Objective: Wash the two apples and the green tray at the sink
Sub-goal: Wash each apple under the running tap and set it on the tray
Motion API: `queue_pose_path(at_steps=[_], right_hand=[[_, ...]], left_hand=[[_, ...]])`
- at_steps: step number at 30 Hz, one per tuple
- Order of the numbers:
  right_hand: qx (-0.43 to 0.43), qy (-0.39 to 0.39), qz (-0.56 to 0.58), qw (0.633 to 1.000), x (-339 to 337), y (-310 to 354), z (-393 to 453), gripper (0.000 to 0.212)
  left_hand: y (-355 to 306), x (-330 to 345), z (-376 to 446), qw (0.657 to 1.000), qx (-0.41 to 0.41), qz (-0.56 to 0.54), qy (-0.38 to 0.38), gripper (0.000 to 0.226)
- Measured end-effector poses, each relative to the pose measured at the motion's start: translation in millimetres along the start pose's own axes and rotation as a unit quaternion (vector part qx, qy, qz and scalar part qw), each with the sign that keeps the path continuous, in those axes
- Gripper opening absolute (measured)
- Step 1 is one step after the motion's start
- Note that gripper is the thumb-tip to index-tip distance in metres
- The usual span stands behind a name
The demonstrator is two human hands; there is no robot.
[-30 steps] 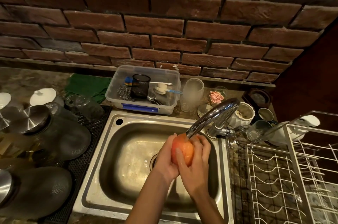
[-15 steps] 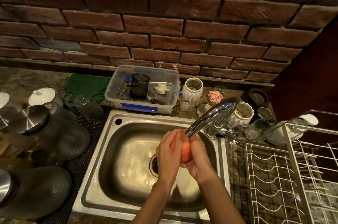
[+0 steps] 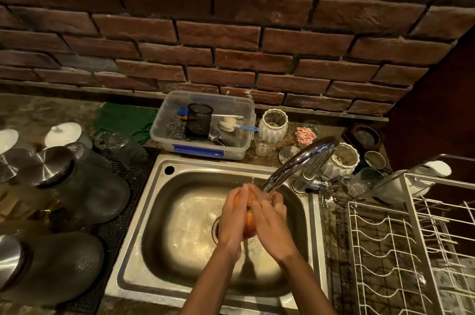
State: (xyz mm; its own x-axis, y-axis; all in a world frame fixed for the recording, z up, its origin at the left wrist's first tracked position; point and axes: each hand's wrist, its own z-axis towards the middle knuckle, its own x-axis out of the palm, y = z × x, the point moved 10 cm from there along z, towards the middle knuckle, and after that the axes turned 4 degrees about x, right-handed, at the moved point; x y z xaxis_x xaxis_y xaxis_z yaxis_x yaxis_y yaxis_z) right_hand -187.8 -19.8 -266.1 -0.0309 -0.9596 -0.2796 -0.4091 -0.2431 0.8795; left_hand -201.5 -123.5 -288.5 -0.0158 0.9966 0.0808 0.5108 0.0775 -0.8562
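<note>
1. An apple (image 3: 248, 222), orange-red, is held over the middle of a steel sink (image 3: 164, 212), just under the spout of a curved chrome tap (image 3: 300, 160). Only a narrow strip of it shows between the two hands.
2. The left hand (image 3: 235, 214) wraps its fingers around the left side of the apple, and the right hand (image 3: 270, 217) wraps around the right side. The fingertips of both meet above the fruit, close to the spout.
3. Water is splashing around the hands. The sink basin below is wet, and its drain is partly hidden behind the left hand.
4. Behind the sink, against a brick wall (image 3: 231, 45), sits a clear plastic tub (image 3: 239, 109) holding a black mesh cup (image 3: 199, 119), a steel scourer (image 3: 176, 128) and a white brush with a blue handle.
5. A green cloth (image 3: 123, 119) lies left of the tub. Right of the tub stand two white ribbed pots (image 3: 272, 124), one just behind the tap.
6. Dark jars with steel lids (image 3: 48, 168) crowd the counter to the left, on a black mat.
7. A white wire dish rack (image 3: 411, 250) stands to the right of the sink.
</note>
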Motion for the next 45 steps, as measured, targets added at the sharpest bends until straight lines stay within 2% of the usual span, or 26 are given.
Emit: queue_pose_path(at_steps=[2, 4, 7, 9, 11, 14, 16, 17, 20, 22, 24, 27, 30, 32, 34, 37, 41, 45], right_hand=[[-0.002, 0.005, -0.021, 1.0, 0, -3, 0, 0.035], [0.031, -0.023, 0.033, 0.999, -3, -6, 3, 0.031], [0.071, -0.093, 0.14, 0.983, -4, -14, 4, 0.028], [0.13, -0.106, 0.218, 0.961, -1, -27, 4, 0.02], [0.214, -0.072, 0.303, 0.926, 4, -39, 4, 0.02], [0.327, 0.023, 0.38, 0.865, 19, -48, -1, 0.039], [0.329, 0.041, 0.389, 0.859, 24, -51, 0, 0.047], [0.315, 0.033, 0.385, 0.867, 24, -52, 1, 0.046], [0.237, -0.044, 0.303, 0.922, 16, -49, 6, 0.036], [0.183, -0.093, 0.204, 0.957, 8, -41, 3, 0.034], [0.142, -0.125, 0.155, 0.97, 1, -34, -3, 0.034], [0.103, -0.117, 0.083, 0.984, 2, -29, -12, 0.041], [0.061, -0.109, 0.003, 0.992, 6, -31, -21, 0.046], [0.048, -0.11, -0.024, 0.992, 7, -36, -23, 0.044], [0.076, -0.119, 0.022, 0.99, 3, -45, -21, 0.037], [0.168, -0.106, 0.188, 0.962, 5, -69, -19, 0.023], [0.265, -0.029, 0.266, 0.926, 14, -89, -27, 0.045], [0.301, 0.054, 0.304, 0.902, 17, -100, -39, 0.057]], left_hand=[[3, 1, -1, 0.999, -0.007, -0.038, 0.0, 0.036], [5, 3, -2, 1.0, 0.007, -0.027, -0.012, 0.033], [0, 3, -3, 0.995, 0.062, 0.05, -0.052, 0.024], [-6, 6, -7, 0.986, 0.097, 0.123, -0.06, 0.026], [-5, 4, -9, 0.974, 0.123, 0.182, -0.059, 0.024], [-7, 5, -9, 0.938, 0.195, 0.283, -0.033, 0.024], [-9, 7, -8, 0.913, 0.237, 0.333, -0.019, 0.039], [-8, 5, -6, 0.914, 0.235, 0.33, -0.022, 0.044], [-1, -6, 3, 0.966, 0.156, 0.194, -0.063, 0.036], [4, -10, 6, 0.985, 0.1, 0.115, -0.086, 0.03], [7, -10, 7, 0.992, 0.048, 0.088, -0.081, 0.026], [19, -4, 10, 0.997, -0.063, 0.022, -0.031, 0.023], [30, 2, 2, 0.984, -0.175, -0.03, 0.013, 0.034], [37, 5, -5, 0.977, -0.208, -0.041, 0.034, 0.037], [43, 6, -11, 0.979, -0.2, -0.028, 0.04, 0.034], [50, 4, -13, 0.987, -0.148, 0.049, 0.035, 0.029], [63, 1, -25, 0.981, -0.182, 0.014, 0.062, 0.022], [75, 1, -39, 0.967, -0.195, -0.062, 0.151, 0.049]])
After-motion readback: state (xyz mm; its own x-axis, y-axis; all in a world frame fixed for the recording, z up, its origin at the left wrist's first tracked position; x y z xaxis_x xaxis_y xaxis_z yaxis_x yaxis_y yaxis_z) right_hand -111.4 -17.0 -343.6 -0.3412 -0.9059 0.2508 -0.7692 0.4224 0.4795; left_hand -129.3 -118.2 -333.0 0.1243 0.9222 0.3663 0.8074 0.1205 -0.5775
